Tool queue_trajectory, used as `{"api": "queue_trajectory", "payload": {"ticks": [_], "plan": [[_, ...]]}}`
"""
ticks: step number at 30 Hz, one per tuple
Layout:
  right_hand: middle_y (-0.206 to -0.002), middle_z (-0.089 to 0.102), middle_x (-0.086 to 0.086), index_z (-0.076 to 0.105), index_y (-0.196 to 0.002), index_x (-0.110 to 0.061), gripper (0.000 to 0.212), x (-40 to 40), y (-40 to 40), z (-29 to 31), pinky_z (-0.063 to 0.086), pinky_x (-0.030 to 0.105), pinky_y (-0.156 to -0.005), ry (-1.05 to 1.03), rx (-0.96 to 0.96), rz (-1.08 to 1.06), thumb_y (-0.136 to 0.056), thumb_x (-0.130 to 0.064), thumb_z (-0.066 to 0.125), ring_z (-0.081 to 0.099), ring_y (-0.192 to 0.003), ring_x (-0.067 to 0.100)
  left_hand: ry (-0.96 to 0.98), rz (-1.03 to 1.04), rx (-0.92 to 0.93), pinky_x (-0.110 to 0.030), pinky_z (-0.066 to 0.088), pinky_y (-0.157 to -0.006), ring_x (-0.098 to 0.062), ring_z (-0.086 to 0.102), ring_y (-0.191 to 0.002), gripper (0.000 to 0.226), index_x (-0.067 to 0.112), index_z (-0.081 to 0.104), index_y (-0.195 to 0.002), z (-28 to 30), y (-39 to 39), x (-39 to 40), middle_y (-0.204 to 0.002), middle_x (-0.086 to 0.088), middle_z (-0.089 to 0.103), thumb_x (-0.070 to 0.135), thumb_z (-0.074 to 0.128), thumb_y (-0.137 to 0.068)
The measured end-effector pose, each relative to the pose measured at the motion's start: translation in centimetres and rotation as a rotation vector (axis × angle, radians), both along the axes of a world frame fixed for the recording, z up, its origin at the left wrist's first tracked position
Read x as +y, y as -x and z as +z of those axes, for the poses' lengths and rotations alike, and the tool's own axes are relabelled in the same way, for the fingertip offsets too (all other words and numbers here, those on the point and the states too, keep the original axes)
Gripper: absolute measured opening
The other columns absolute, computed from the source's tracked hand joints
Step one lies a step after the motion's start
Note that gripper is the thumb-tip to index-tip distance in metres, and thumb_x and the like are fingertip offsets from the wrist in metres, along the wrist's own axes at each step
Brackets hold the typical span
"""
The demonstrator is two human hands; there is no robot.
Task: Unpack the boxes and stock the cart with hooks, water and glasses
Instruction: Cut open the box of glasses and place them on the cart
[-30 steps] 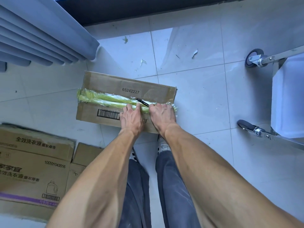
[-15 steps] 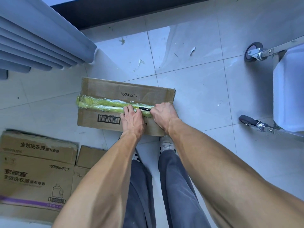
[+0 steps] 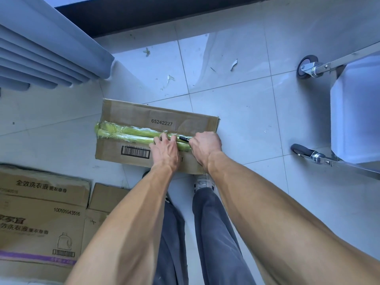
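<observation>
Nearest the camera, two bare forearms reach forward and down over the person's legs to a sealed cardboard box (image 3: 144, 118) lying on the tiled floor just ahead of the feet. The left hand (image 3: 164, 152) lies on the lid with fingers laid out nearly straight, pressing beside the seam. The right hand (image 3: 205, 145) is curled round a dark-tipped tool (image 3: 184, 138), probably a cutter or pen, though too little of it shows to be sure; its tip points left at the seam.

The box's long axis runs left to right across the body, and the green tape (image 3: 127, 133) follows that axis down the middle of the lid. Most of the uncut tape lies to the left of both hands, so the stroke likely runs leftward, past the left hand.

Count: one taped box, two printed cartons (image 3: 41, 219) at near left, one cart (image 3: 355, 108) at right with two castors showing, well apart from the box.
</observation>
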State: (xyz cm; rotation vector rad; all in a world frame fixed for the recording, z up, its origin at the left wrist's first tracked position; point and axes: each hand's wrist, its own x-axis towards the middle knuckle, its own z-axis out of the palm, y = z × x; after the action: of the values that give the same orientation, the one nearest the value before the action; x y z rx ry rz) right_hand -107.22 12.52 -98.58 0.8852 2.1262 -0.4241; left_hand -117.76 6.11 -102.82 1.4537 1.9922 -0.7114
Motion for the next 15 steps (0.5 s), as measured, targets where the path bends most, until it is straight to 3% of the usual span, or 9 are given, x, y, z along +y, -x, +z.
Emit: {"api": "queue_trajectory", "payload": {"ticks": [4,8,10,13,15], "plan": [[-0.059,0.043,-0.002,0.060,-0.076,-0.021,0.024,-0.1,-1.3,0.0,0.046,0.028,-0.057,-0.011,-0.028,-0.010,-0.087,-0.001,0.051,0.056,-0.066,0.024,-0.030,-0.107,0.023,-0.039,0.040,-0.085,-0.027,0.048,-0.104,0.041,0.020,0.042,-0.131,0.3,1.0,-0.3,-0.123,-0.012,0.042,0.009,0.045,-0.092],[-0.058,0.043,-0.002,0.059,-0.073,-0.019,0.023,-0.7,-1.0,0.4,0.034,0.024,-0.046,-0.013,-0.078,-0.032,-0.082,0.001,0.052,0.054,-0.063,0.024,-0.010,-0.072,0.017,-0.039,0.037,-0.085,-0.026,0.044,-0.104,0.033,0.020,0.052,-0.120,1.0,1.5,-0.3,-0.115,-0.010,0.041,0.010,0.048,-0.089],[-0.059,0.045,-0.002,0.053,-0.069,-0.017,0.021,-0.7,-0.4,1.0,0.037,0.024,-0.047,-0.001,-0.106,-0.072,-0.077,0.003,0.054,0.053,-0.061,0.024,-0.005,-0.033,0.020,-0.039,0.036,-0.088,-0.027,0.041,-0.109,0.026,0.019,0.054,-0.115,1.4,1.3,-0.3,-0.119,-0.010,0.043,0.020,0.055,-0.089],[-0.063,0.047,0.000,0.056,-0.080,-0.019,0.019,0.0,0.5,1.8,0.038,0.025,-0.044,0.000,-0.126,-0.183,-0.080,-0.001,0.053,0.056,-0.060,0.023,-0.015,0.047,0.013,-0.042,0.034,-0.098,-0.029,0.039,-0.117,0.041,0.019,0.054,-0.114,2.0,0.7,-0.7,-0.124,-0.009,0.049,0.047,0.064,-0.085],[-0.064,0.048,0.001,0.062,-0.089,-0.018,0.016,0.5,1.0,2.3,0.038,0.025,-0.041,0.012,-0.145,-0.255,-0.083,-0.007,0.052,0.055,-0.058,0.023,-0.023,0.132,-0.026,-0.043,0.032,-0.104,-0.031,0.039,-0.123,0.048,0.017,0.057,-0.112,2.6,0.8,-1.1,-0.128,-0.010,0.051,0.051,0.069,-0.080]]}}
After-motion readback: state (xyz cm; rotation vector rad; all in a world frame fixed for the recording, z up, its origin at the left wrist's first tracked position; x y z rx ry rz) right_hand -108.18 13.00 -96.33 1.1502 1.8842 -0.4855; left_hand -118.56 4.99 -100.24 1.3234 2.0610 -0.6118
